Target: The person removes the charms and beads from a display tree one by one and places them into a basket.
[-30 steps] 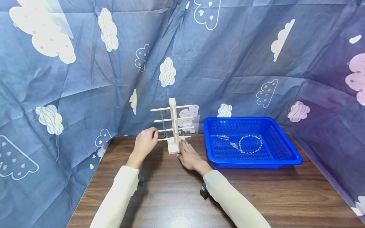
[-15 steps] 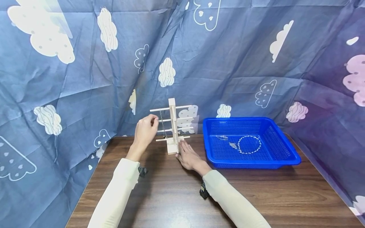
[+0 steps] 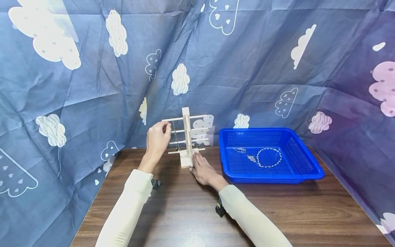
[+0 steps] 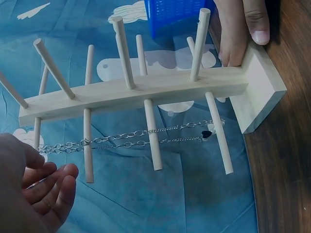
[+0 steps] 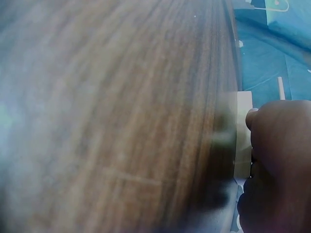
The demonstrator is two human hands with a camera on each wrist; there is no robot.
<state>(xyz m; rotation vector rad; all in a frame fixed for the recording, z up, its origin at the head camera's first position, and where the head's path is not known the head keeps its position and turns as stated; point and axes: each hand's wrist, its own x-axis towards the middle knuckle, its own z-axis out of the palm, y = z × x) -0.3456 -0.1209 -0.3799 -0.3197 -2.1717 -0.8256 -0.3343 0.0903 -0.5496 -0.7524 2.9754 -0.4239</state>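
A pale wooden jewelry stand (image 3: 187,133) rises from its base at the table's back edge, pegs sticking out on both sides. From its top left peg hangs a silver chain necklace (image 4: 127,141), passing the lower pegs, with small dark and light heart-like charms (image 4: 208,132) at its lower end. My left hand (image 3: 158,138) is at the outer end of that top peg, beside the chain's upper loop, fingers loosely bent; the thumb partly covers the peg's end. My right hand (image 3: 205,170) rests with straight fingers against the right side of the stand's base (image 4: 260,90).
To the right stands a blue plastic basket (image 3: 271,176). Inside lie a beaded loop (image 3: 269,166) and two small bunches of chain. The brown wooden table (image 3: 191,209) stretches in front, and a blue cloth printed with clouds (image 3: 247,68) hangs behind.
My left hand has risen along the hanging chain from near the lower pegs to the top peg. My right hand has stayed at the base.
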